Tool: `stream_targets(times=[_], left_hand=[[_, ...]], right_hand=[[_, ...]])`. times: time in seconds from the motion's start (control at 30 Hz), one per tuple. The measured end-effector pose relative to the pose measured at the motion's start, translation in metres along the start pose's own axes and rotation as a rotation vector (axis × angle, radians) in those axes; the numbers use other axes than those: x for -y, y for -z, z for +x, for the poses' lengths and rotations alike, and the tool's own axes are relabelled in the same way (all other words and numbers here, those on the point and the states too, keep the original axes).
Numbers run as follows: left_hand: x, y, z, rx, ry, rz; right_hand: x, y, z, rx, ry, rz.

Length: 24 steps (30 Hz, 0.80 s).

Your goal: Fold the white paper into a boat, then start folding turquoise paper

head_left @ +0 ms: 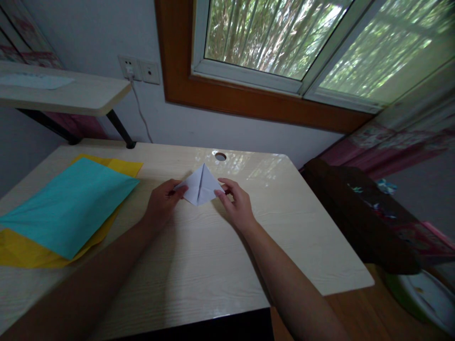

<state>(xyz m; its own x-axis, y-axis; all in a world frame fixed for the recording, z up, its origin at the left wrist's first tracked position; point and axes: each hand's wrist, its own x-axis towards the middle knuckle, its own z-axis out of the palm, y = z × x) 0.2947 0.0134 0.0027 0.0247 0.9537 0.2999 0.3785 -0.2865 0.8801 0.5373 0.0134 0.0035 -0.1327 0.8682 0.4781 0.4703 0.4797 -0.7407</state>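
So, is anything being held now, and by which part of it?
Yes, the folded white paper: the left fingers pinch its left corner, the right fingers its right corner.

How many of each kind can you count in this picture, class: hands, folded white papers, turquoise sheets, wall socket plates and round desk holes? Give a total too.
Left hand and right hand: 2
Folded white paper: 1
Turquoise sheet: 1
Left socket plate and right socket plate: 2
Round desk hole: 1
Total: 7
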Motion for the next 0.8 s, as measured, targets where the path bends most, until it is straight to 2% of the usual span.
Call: stream_targets(times=[0.2,0.37,0.47,0.63,0.8], left_hand=[[-0.002,0.0,0.001,0.027,-0.009,-0.003],[-0.003,0.001,0.0,-0.02,0.033,0.014],[-0.006,0.001,-0.001,-0.038,0.019,0.048],[-0.003,0.001,-0.001,-0.052,-0.053,0.072],[-0.002,0.004,0.002,-0.093,-0.257,0.077]], right_hand=[[-0.001,-0.002,0.003,0.079,-0.01,0.012],[-0.002,-0.002,0.002,0.023,-0.086,0.044],[0.0,-0.001,0.002,0.0,-0.082,0.02],[0.006,0.003,0.004,-0.036,0.01,-0.056],[0.004,0.008,0.005,-0.084,0.134,-0.068]])
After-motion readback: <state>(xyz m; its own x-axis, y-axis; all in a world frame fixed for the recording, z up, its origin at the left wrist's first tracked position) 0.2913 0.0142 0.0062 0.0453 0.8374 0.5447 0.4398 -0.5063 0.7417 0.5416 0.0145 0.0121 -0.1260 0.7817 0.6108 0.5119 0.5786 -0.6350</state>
